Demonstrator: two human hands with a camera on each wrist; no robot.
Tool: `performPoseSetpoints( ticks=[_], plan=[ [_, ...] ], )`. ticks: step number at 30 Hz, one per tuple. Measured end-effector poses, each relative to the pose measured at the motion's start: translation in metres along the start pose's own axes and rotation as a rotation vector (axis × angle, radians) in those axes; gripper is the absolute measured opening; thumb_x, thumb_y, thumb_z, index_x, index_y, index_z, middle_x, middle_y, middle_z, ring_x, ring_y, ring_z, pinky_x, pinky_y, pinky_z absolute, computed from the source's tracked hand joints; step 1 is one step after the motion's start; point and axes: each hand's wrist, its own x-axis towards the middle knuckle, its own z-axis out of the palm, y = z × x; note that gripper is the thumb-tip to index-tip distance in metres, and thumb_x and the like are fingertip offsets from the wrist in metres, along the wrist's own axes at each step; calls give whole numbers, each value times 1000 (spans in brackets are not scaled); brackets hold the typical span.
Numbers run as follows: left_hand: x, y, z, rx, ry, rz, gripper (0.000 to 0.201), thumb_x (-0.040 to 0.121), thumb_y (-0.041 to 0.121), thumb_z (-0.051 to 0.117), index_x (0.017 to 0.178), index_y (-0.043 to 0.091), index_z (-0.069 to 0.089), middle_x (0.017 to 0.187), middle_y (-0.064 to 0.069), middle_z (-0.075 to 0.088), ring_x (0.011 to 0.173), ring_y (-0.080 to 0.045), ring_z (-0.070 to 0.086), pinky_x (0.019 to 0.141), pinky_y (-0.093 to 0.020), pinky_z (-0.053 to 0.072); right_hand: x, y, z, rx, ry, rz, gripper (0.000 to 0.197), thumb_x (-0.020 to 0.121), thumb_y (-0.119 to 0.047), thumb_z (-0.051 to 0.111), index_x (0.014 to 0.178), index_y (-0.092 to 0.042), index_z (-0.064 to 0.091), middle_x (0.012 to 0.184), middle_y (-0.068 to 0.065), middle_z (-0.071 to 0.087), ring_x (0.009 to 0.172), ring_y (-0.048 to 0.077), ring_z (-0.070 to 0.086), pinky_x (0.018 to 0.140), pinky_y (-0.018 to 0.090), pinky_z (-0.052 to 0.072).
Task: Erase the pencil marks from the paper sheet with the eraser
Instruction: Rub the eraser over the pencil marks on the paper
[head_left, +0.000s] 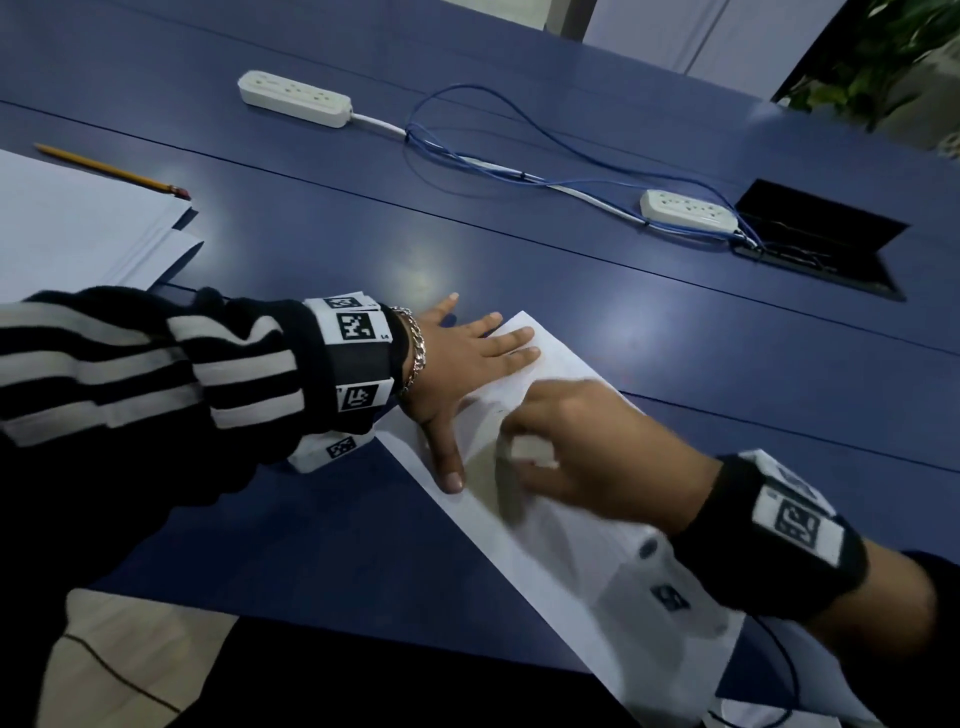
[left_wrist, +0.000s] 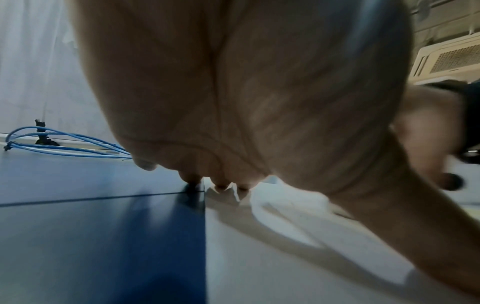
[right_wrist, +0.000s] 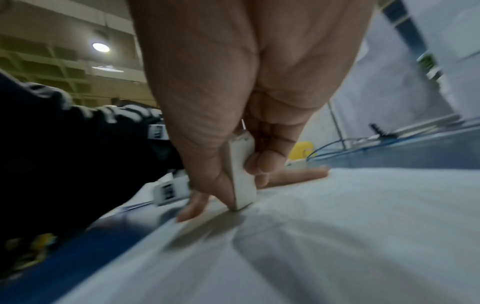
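Note:
A white paper sheet (head_left: 550, 525) lies slanted on the blue table (head_left: 519, 249). My left hand (head_left: 462, 358) lies flat with spread straight fingers on the sheet's far left corner, thumb (head_left: 449, 462) pressing near its left edge. My right hand (head_left: 566, 447) pinches a white block eraser (head_left: 530, 449) between thumb and fingers, its lower end touching the paper just right of the left thumb. In the right wrist view the eraser (right_wrist: 241, 176) stands tilted on the sheet (right_wrist: 337, 236). In the left wrist view the left fingertips (left_wrist: 221, 185) press at the paper edge. A faint small mark shows near the eraser.
A stack of white sheets (head_left: 78, 228) with a yellow pencil (head_left: 111, 170) lies at the far left. Two white power strips (head_left: 293, 98) (head_left: 688, 209) joined by blue cables (head_left: 519, 150) cross the back of the table, beside an open black cable hatch (head_left: 821, 239).

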Motion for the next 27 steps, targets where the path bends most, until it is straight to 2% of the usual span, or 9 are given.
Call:
performPoseSetpoints(
  ticks=[3, 7, 9, 11, 13, 17, 18, 23, 27],
  plan=[
    [0, 0, 1, 5, 3, -12, 165, 47, 90, 76, 158, 31, -30, 166, 14, -34, 157, -24, -23, 119, -69, -15, -6, 0, -4, 6, -138, -73, 23, 85, -43, 61, 100, -28, 71, 91, -4, 62, 85, 18, 61, 77, 30, 49],
    [4, -1, 3, -7, -9, -26, 169, 39, 95, 73, 156, 34, -33, 162, 21, -37, 156, -28, -26, 115, -73, -17, 13, 32, -18, -80, 70, 157, 25, 84, -42, 64, 100, -25, 71, 93, -2, 62, 90, 26, 63, 75, 35, 49],
    [4, -1, 2, 17, -17, -41, 168, 39, 96, 71, 155, 35, -34, 162, 21, -39, 155, -31, -26, 113, -77, -15, 7, 18, -11, -82, 56, 76, 20, 83, -37, 63, 95, -23, 69, 92, -1, 59, 87, 26, 62, 74, 36, 49],
    [4, 1, 1, 42, -34, -51, 164, 45, 93, 72, 155, 35, -35, 163, 18, -39, 155, -33, -26, 113, -78, -13, -6, -9, -2, -10, -89, -80, 17, 84, -35, 62, 95, -24, 68, 92, -2, 58, 83, 23, 60, 74, 35, 50],
    [3, 2, 0, 48, -36, -55, 164, 46, 93, 72, 155, 35, -35, 163, 18, -38, 155, -33, -26, 114, -77, -12, -6, -10, -5, -9, -181, -113, 17, 84, -36, 61, 96, -27, 69, 92, -4, 58, 84, 20, 59, 77, 34, 50],
    [3, 0, 2, 21, -22, -43, 169, 36, 98, 70, 154, 37, -35, 161, 23, -39, 155, -31, -27, 113, -78, -15, 14, 20, -17, -57, 68, 106, 21, 83, -38, 66, 99, -24, 69, 96, -1, 64, 92, 25, 62, 75, 34, 48],
    [4, 0, 2, 25, -22, -44, 169, 36, 98, 70, 154, 37, -35, 161, 23, -39, 155, -31, -26, 113, -78, -15, 11, 17, -11, -60, 96, 84, 20, 84, -35, 66, 99, -22, 68, 97, 1, 64, 92, 27, 62, 74, 33, 47],
    [5, -1, 2, 44, -45, -47, 169, 37, 100, 67, 153, 36, -38, 160, 20, -42, 154, -33, -27, 113, -77, -15, -23, -33, 2, 62, -194, -140, 16, 87, -34, 58, 97, -26, 69, 94, -3, 58, 84, 21, 61, 76, 32, 51],
    [2, 1, -1, 24, -36, -50, 167, 39, 97, 70, 154, 37, -35, 161, 21, -39, 155, -32, -27, 114, -76, -15, -1, 12, -10, -15, 29, 49, 16, 87, -42, 60, 91, -29, 68, 86, -5, 59, 83, 20, 60, 76, 39, 51]
  ],
)
